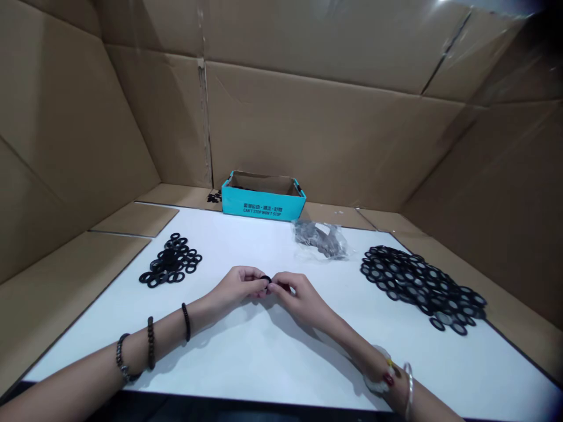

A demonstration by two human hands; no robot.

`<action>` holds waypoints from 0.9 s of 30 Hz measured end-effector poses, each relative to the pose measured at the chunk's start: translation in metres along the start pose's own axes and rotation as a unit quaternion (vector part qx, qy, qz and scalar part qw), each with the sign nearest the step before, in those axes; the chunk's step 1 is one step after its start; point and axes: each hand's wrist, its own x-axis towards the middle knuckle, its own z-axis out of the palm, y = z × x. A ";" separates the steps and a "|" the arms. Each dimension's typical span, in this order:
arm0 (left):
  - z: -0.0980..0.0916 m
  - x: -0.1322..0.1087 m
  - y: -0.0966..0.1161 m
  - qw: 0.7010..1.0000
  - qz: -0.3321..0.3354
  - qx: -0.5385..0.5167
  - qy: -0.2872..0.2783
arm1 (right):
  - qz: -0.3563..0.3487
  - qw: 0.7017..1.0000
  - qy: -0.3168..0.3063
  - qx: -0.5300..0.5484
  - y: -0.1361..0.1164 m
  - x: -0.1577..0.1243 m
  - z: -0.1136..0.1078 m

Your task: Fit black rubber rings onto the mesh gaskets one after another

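Observation:
A small black ring [266, 278] is pinched between my two hands, above the middle of the white table [246, 363]. The fingers of my left hand [240, 285] are closed on its left side. From the right, my right hand [297, 295] holds its edge between thumb and fingers, and the fingertips of both hands nearly touch. A small pile of black rings [171, 261] lies to the left of my hands. A larger pile of black rings with greyish centres [417, 284] spreads over the right side of the table.
An open turquoise box [264, 204] stands at the back, with dark pieces [214, 197] beside its left end. A clear plastic bag [321, 239] with dark contents lies in front of it, to the right. Cardboard walls [308, 111] surround the table.

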 end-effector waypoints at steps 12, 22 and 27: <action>0.003 0.000 -0.005 1.000 0.011 0.018 -0.013 | -0.171 0.949 0.050 -0.262 -0.008 -0.005 -0.016; 0.001 -0.001 -0.008 0.999 0.033 0.015 -0.028 | -0.207 0.926 0.041 -0.314 -0.011 -0.006 -0.013; 0.010 -0.005 -0.001 0.998 0.022 0.031 -0.039 | -0.197 0.910 0.119 -0.344 -0.004 0.000 -0.003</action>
